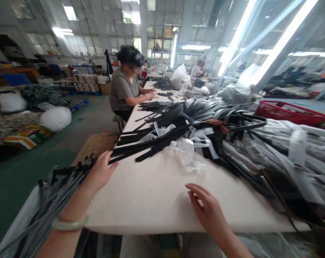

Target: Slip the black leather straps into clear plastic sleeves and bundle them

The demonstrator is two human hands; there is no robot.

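We had two open hands, the left hand (101,171) just beside the ends of black strips (162,142), too many to count, heaped on the far tabletop (141,193), the right hand (209,208) over its near part, and one red basket (286,113) far right.
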